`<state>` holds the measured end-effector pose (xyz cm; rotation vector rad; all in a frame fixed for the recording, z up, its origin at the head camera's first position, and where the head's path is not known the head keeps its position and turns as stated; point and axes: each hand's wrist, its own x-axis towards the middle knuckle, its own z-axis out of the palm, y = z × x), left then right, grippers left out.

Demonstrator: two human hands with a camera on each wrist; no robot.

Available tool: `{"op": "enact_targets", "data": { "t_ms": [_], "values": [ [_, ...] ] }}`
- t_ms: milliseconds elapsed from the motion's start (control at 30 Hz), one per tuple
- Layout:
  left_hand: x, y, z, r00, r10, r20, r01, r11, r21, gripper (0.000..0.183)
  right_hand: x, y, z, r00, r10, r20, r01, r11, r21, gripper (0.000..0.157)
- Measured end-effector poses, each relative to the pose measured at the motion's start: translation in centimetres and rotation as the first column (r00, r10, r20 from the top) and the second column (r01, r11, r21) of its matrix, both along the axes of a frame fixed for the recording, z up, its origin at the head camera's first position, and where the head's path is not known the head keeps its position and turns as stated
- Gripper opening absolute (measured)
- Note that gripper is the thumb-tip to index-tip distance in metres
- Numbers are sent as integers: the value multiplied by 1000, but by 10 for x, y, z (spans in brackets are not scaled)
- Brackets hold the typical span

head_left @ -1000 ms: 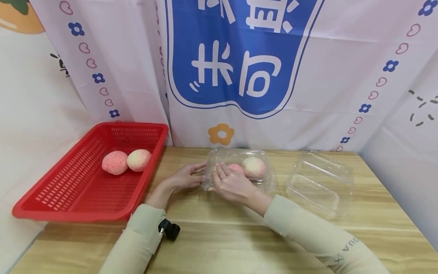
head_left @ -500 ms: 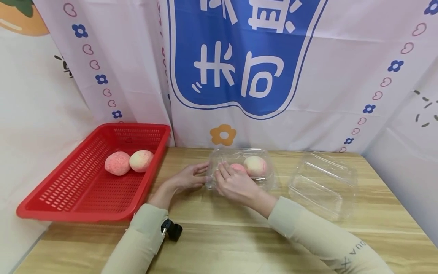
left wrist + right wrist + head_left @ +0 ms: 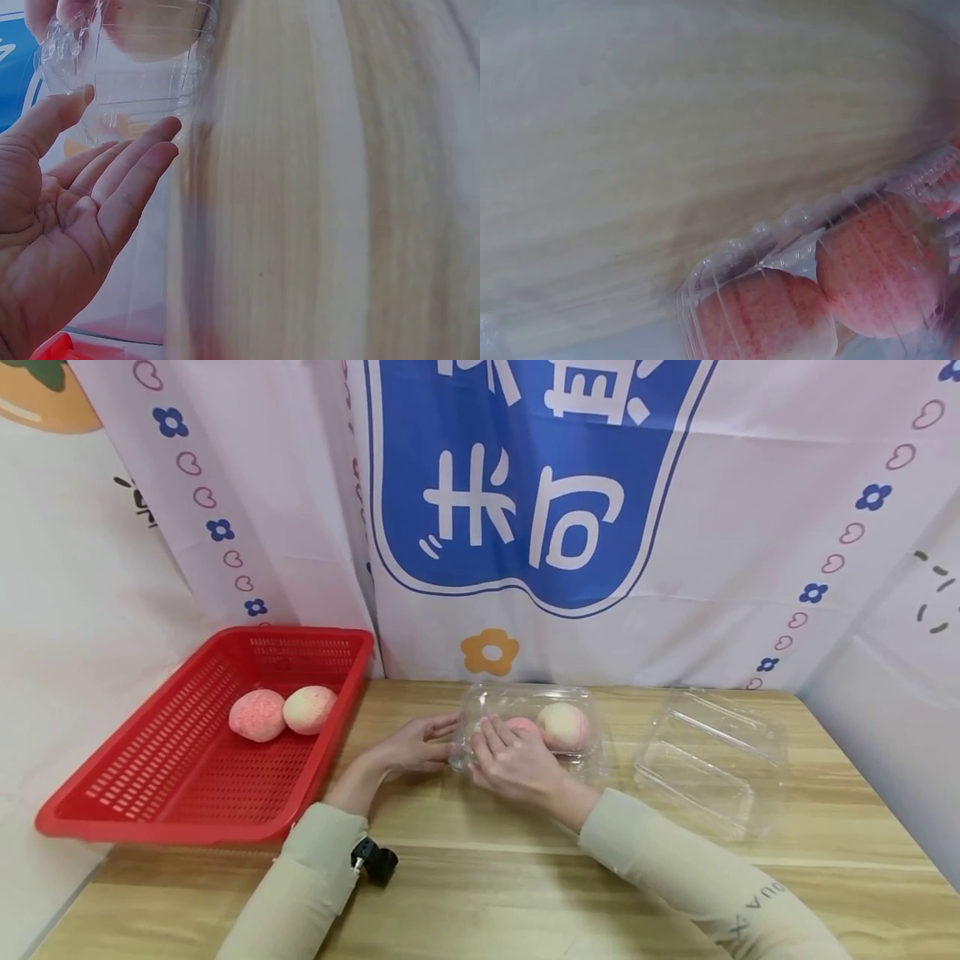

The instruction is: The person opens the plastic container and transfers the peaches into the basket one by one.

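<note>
A clear plastic box point(image 3: 480, 693) stands near the table's back edge. Inside are a pink peach point(image 3: 523, 727), partly hidden by fingers, and a cream-and-pink peach point(image 3: 564, 726). My left hand point(image 3: 415, 745) is at the box's left end; the left wrist view has its fingers spread with nothing between them. My right hand point(image 3: 519, 764) lies over the left front part of the box, bent fingers on top and thumb at the front, gripping it there. In the right wrist view two peaches point(image 3: 881, 266) touch behind the ribbed plastic.
A red basket point(image 3: 300, 827) at the left holds two more peaches point(image 3: 257, 716). Another clear plastic container point(image 3: 708, 768) sits on the wooden table point(image 3: 525, 893) to the right. A printed cloth point(image 3: 420, 627) hangs just behind the table.
The hands and the box have hardly moved relative to each other. Slight shifts of the whole view come from the head camera.
</note>
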<state>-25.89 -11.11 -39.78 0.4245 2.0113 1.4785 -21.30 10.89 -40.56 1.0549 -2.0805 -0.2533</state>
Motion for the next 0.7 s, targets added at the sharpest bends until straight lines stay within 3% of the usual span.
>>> {"op": "enact_targets", "data": {
  "t_ms": [700],
  "values": [
    [2,1,3,999,-30,17,30,999,12,69,1,-3,-7,999,-39,18,40,998,-41,37]
  ]
}}
